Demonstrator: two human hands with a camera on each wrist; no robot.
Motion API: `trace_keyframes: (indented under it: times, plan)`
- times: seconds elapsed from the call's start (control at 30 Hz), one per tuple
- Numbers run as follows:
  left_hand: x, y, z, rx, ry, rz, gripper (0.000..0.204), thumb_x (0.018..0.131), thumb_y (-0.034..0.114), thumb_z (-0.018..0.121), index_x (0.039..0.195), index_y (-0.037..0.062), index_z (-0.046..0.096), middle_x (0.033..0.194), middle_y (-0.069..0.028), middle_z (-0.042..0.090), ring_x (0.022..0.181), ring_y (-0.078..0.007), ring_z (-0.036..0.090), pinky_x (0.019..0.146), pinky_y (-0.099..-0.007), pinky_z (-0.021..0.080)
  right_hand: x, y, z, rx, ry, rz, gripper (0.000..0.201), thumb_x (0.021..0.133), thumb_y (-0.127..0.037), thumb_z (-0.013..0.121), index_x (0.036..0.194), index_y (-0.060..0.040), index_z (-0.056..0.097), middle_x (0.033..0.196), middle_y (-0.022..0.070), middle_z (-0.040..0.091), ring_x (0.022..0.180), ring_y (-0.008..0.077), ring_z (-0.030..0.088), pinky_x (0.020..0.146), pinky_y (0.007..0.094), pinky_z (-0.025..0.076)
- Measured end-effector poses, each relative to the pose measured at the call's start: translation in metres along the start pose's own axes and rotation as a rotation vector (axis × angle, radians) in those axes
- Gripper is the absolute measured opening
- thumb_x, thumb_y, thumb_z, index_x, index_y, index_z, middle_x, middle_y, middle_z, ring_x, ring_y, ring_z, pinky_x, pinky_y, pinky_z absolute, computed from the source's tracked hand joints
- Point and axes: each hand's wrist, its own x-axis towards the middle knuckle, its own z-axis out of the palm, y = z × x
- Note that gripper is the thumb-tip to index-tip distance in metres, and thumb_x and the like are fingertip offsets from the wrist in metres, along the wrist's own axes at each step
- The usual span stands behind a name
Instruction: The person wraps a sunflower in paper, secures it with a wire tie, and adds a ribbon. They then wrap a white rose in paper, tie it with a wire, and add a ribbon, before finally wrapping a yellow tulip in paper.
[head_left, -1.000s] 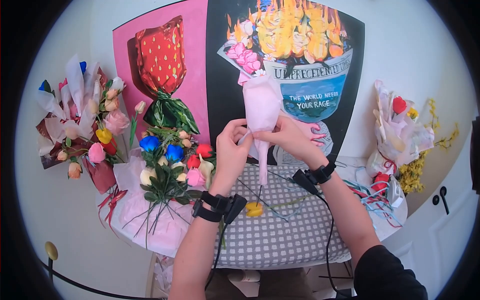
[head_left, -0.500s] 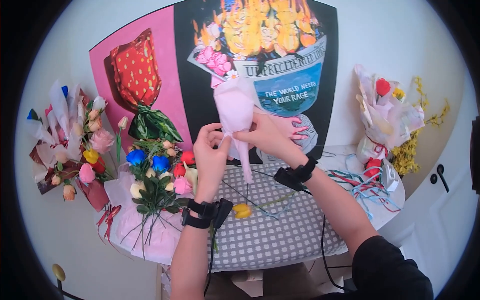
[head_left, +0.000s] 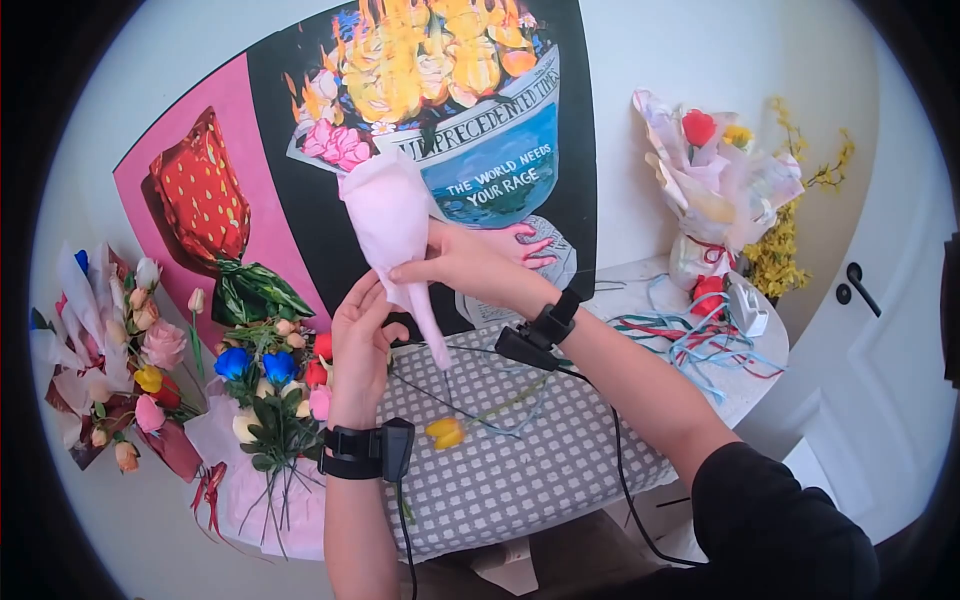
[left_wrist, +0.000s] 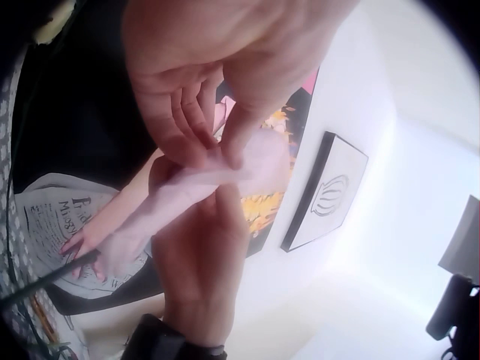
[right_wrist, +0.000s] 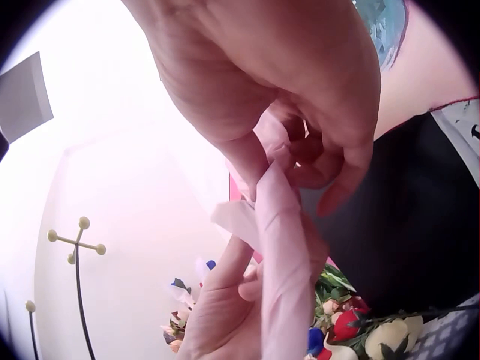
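A pale pink paper wrap [head_left: 385, 215] is held upright above the table, wide at the top and narrowing to a tube with a dark stem below. My right hand [head_left: 465, 265] grips its narrow neck, thumb in front. At the left side of the neck is my left hand [head_left: 362, 340], its fingers bent. In the left wrist view, the left hand's [left_wrist: 232, 67] thumb and fingertips pinch the paper [left_wrist: 176, 195]. The right wrist view shows the right hand [right_wrist: 277, 82] pinching the folded paper [right_wrist: 285, 255]; whatever the wrap contains is hidden.
A yellow tulip [head_left: 445, 433] lies on the checked cloth [head_left: 540, 470]. Loose flowers [head_left: 270, 400] and a wrapped bouquet [head_left: 100, 350] are at left. Ribbons [head_left: 690, 345] and another bouquet [head_left: 710, 190] are at right. A painted board [head_left: 500, 150] stands behind.
The head view has turned, so the scene sits further left and tilts. The left thumb has moved lower, away from the front of the neck; the right hand still holds the neck.
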Motion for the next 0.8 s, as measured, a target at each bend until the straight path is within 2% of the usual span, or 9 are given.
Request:
trace_keyframes:
  times: [0.07, 0.2, 0.4, 0.47, 0.53, 0.57, 0.67, 0.73, 0.8]
  plan:
    - [-0.001, 0.000, 0.001, 0.032, -0.041, -0.017, 0.037, 0.101, 0.014, 0.063, 0.133, -0.0028, 0.058, 0.112, -0.0073, 0.071, 0.088, -0.0098, 0.069, 0.060, -0.0235, 0.055, -0.002, -0.003, 0.003, 0.068, -0.061, 0.018, 0.045, 0.092, -0.014, 0.075, 0.131, -0.0023, 0.056, 0.114, 0.0048, 0.065, 0.102, 0.0122, 0.063, 0.085, 0.0305, 0.052]
    - [-0.001, -0.002, -0.001, 0.053, -0.038, -0.010, 0.031, 0.102, 0.017, 0.063, 0.127, -0.0007, 0.063, 0.106, -0.0047, 0.071, 0.082, -0.0080, 0.066, 0.057, -0.0223, 0.051, -0.003, -0.003, 0.006, 0.103, -0.044, 0.111, 0.043, 0.093, -0.014, 0.075, 0.130, -0.0050, 0.055, 0.107, 0.0025, 0.065, 0.093, 0.0070, 0.061, 0.073, 0.0253, 0.049]
    - [-0.002, 0.000, 0.002, 0.175, -0.021, -0.008, 0.027, 0.101, 0.019, 0.064, 0.119, -0.0001, 0.066, 0.102, -0.0056, 0.072, 0.082, -0.0084, 0.067, 0.059, -0.0241, 0.053, -0.002, 0.007, 0.010, 0.141, -0.026, 0.133, 0.041, 0.095, -0.013, 0.072, 0.130, -0.0055, 0.053, 0.102, 0.0013, 0.065, 0.088, 0.0051, 0.060, 0.068, 0.0225, 0.047]
    - [-0.002, -0.001, 0.006, 0.195, 0.040, 0.024, 0.026, 0.101, 0.020, 0.065, 0.118, 0.0013, 0.067, 0.102, -0.0045, 0.072, 0.083, -0.0079, 0.067, 0.062, -0.0231, 0.053, -0.002, 0.006, 0.014, 0.177, -0.033, 0.148, 0.041, 0.095, -0.013, 0.072, 0.130, -0.0054, 0.053, 0.102, 0.0019, 0.065, 0.087, 0.0057, 0.061, 0.067, 0.0226, 0.048]
    - [0.000, -0.003, 0.001, 0.195, 0.071, 0.041, 0.025, 0.100, 0.021, 0.066, 0.117, 0.0022, 0.067, 0.102, -0.0039, 0.072, 0.084, -0.0074, 0.067, 0.064, -0.0219, 0.053, -0.003, 0.001, 0.019, 0.385, 0.018, 0.187, 0.042, 0.094, -0.013, 0.073, 0.130, -0.0057, 0.053, 0.103, 0.0037, 0.065, 0.086, 0.0076, 0.061, 0.065, 0.0227, 0.049]
    - [0.001, -0.004, -0.002, 0.200, 0.105, 0.060, 0.024, 0.100, 0.021, 0.067, 0.116, 0.0032, 0.067, 0.102, -0.0033, 0.072, 0.085, -0.0070, 0.067, 0.067, -0.0207, 0.052, -0.003, -0.004, 0.018, 0.381, 0.019, 0.190, 0.042, 0.094, -0.013, 0.073, 0.130, -0.0057, 0.053, 0.103, 0.0037, 0.065, 0.086, 0.0076, 0.061, 0.065, 0.0227, 0.049]
    - [0.000, -0.001, -0.005, 0.203, 0.138, 0.073, 0.022, 0.100, 0.020, 0.067, 0.116, 0.0043, 0.067, 0.100, -0.0017, 0.071, 0.086, -0.0062, 0.067, 0.070, -0.0191, 0.051, -0.003, -0.011, 0.018, 0.551, -0.060, 0.281, 0.041, 0.093, -0.015, 0.075, 0.128, -0.0033, 0.055, 0.104, 0.0058, 0.065, 0.088, 0.0101, 0.063, 0.066, 0.0233, 0.051]
    - [0.003, -0.008, -0.010, 0.195, 0.145, 0.083, 0.022, 0.100, 0.019, 0.067, 0.115, 0.0040, 0.067, 0.100, -0.0013, 0.071, 0.086, -0.0058, 0.066, 0.070, -0.0198, 0.051, -0.001, -0.005, 0.018, 0.101, -0.063, 0.161, 0.039, 0.092, -0.016, 0.076, 0.123, 0.0007, 0.058, 0.102, 0.0068, 0.065, 0.084, 0.0115, 0.063, 0.065, 0.0235, 0.052]
    - [0.004, -0.012, -0.012, 0.202, 0.131, 0.105, 0.021, 0.099, 0.018, 0.066, 0.115, 0.0041, 0.067, 0.103, -0.0024, 0.071, 0.088, -0.0059, 0.066, 0.072, -0.0211, 0.051, 0.001, 0.005, 0.019, 0.061, -0.010, 0.143, 0.037, 0.092, -0.015, 0.076, 0.120, 0.0025, 0.060, 0.100, 0.0073, 0.066, 0.082, 0.0117, 0.064, 0.063, 0.0233, 0.052]
